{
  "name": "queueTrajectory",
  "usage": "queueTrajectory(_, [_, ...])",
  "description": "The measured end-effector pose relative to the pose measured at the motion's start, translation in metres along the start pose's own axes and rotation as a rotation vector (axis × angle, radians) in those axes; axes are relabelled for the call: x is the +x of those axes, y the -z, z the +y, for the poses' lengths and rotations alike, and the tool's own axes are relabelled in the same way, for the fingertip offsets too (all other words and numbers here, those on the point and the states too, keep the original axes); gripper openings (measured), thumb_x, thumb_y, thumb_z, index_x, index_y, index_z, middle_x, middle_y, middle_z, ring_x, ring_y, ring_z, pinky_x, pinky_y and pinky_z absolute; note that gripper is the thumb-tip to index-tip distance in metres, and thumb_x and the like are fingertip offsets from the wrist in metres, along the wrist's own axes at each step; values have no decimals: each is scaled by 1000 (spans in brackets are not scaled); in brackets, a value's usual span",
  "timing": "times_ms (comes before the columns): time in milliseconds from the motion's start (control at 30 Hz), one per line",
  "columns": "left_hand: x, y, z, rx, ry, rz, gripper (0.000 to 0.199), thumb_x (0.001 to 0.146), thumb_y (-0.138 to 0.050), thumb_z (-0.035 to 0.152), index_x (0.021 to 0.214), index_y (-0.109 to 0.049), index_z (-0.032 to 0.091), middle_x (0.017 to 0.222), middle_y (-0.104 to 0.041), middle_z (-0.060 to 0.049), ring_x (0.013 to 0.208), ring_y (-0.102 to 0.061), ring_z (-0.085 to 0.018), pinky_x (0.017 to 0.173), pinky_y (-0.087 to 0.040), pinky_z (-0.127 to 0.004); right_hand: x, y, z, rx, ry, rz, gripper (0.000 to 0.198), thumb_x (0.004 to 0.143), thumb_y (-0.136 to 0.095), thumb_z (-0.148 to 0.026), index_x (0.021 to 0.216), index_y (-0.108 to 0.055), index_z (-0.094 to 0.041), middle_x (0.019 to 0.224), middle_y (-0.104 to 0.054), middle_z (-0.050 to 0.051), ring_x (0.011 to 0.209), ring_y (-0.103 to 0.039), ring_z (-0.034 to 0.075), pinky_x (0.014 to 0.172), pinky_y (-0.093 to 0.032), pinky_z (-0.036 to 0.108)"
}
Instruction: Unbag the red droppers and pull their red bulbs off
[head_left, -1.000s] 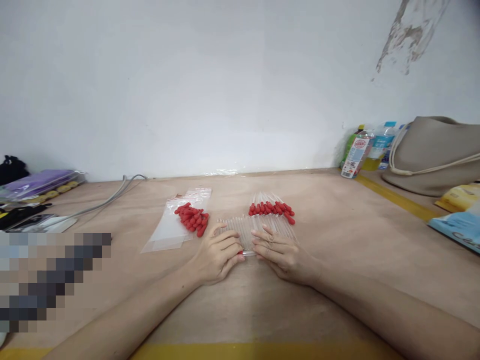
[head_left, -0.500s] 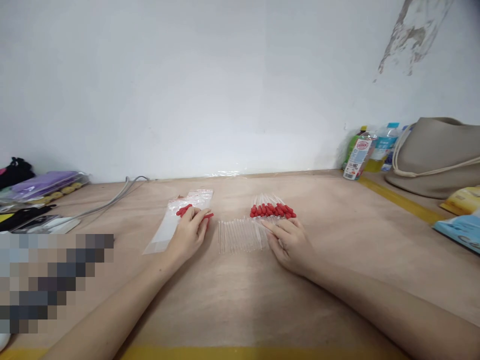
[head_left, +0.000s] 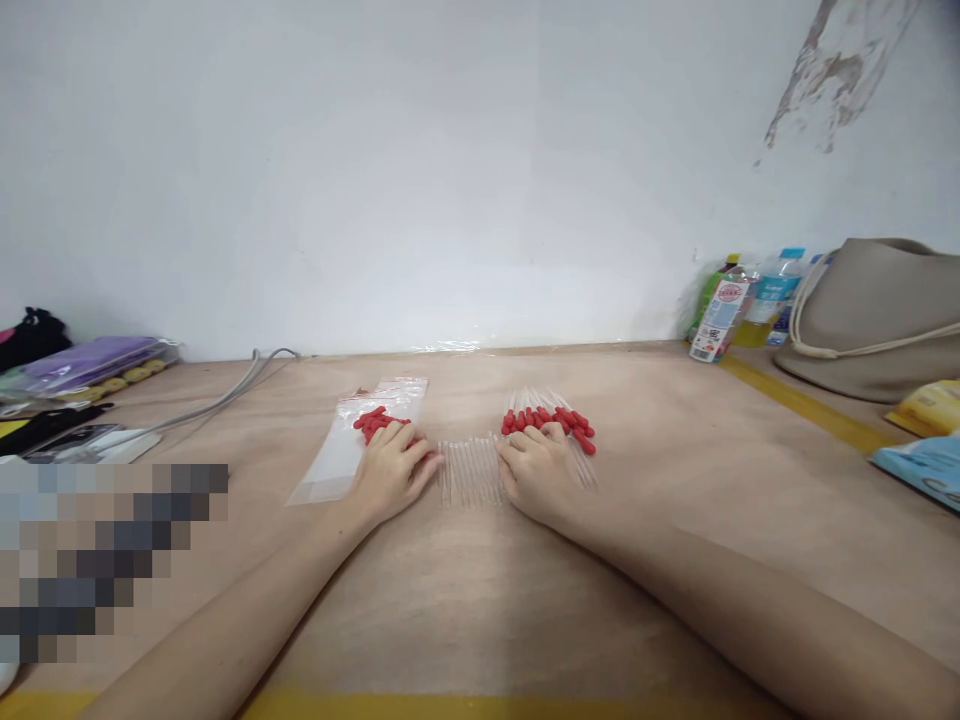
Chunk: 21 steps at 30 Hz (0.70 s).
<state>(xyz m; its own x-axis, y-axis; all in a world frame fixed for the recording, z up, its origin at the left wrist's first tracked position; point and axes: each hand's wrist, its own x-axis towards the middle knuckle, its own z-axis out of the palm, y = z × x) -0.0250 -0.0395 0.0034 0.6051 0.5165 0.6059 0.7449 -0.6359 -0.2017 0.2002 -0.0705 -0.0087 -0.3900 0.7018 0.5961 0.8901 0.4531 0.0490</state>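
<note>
Slim clear glass tubes (head_left: 471, 472) lie side by side in a row on the table. At the row's left end is my left hand (head_left: 394, 468), its fingers bent and thumb and forefinger close together; whatever they hold is hidden. Beyond its knuckles, red rubber bulbs (head_left: 373, 420) are piled on clear zip bags (head_left: 326, 475). My right hand (head_left: 541, 475) has its fingers curled down onto the right end of the row, closed at a tube there. Past it lie several glass droppers (head_left: 525, 418) with red bulbs fitted; one dropper (head_left: 583, 443) sits nearer, partly behind the hand.
Bottles (head_left: 720, 315) and a grey bag (head_left: 862, 310) stand by the wall at right, with yellow and blue packets (head_left: 919, 462) nearer. At left are a grey cable (head_left: 232, 395), a purple packet (head_left: 97, 362) and black items. Yellow tape (head_left: 375, 705) marks the near edge.
The red bulb in my left hand no longer shows, and that hand has shifted right to the tubes. My right hand has moved left; another red-bulbed dropper now lies beside it.
</note>
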Motion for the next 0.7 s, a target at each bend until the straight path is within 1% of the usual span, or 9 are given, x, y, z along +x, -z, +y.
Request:
queueTrajectory(67, [-1, 6, 7, -64, -38, -26, 26, 79, -52, 43, 86, -62, 20, 88, -60, -7, 79, -50, -20, 71, -36, -36, -1, 0, -2, 22, -4, -12, 17, 81, -47, -24, 72, -60, -17, 75, -63, 5, 76, -51, 18, 71, -23, 36])
queueTrajectory(167, [-2, 13, 18, -136, -57, -81, 44, 70, -56, 56, 94, -61, 19, 96, -61, -8, 85, -51, -23, 75, -35, -39, -2, 3, -5, 70, -12, -20, 26, 83, -47, -38, 78, -62, -18, 77, -63, 5, 79, -51, 19, 73, -24, 36])
queueTrajectory(267, [-2, 14, 24, -169, -45, -130, 56, 65, -57, 62, 101, -59, 18, 99, -63, -8, 87, -51, -24, 77, -33, -40, -2, 3, -6, 99, -9, -28, 35, 83, -44, -47, 80, -63, -18, 79, -63, 6, 80, -51, 19, 76, -24, 38])
queueTrajectory(400, [-1, 10, 22, -192, -39, -154, 53, 71, -53, 58, 106, -58, 18, 95, -66, -8, 86, -52, -24, 77, -32, -40, 0, -2, -6, 104, 5, -20, 45, 83, -40, -55, 79, -65, -17, 77, -63, 7, 78, -50, 19, 76, -24, 38])
queueTrajectory(500, [-1, 9, 17, -213, -63, -185, 48, 75, -52, 53, 108, -58, 20, 98, -66, -9, 89, -52, -24, 78, -31, -40, 2, -2, -5, 124, -2, -19, 49, 81, -39, -59, 79, -66, -18, 74, -61, 7, 75, -48, 18, 76, -25, 38])
queueTrajectory(633, [-1, 13, 12, -233, -98, -192, 49, 74, -54, 53, 111, -56, 21, 105, -63, -8, 95, -51, -25, 81, -31, -41, 2, 12, 0, 181, -41, -50, 53, 76, -42, -65, 91, -66, -21, 79, -59, 7, 78, -49, 19, 75, -27, 37])
queueTrajectory(700, [0, 15, 11, -237, -81, -163, 46, 74, -55, 51, 110, -56, 22, 106, -63, -8, 95, -50, -24, 82, -31, -41, -1, 22, 6, 185, -15, -88, 56, 72, -46, -67, 98, -64, -22, 83, -59, 8, 81, -49, 20, 77, -28, 38])
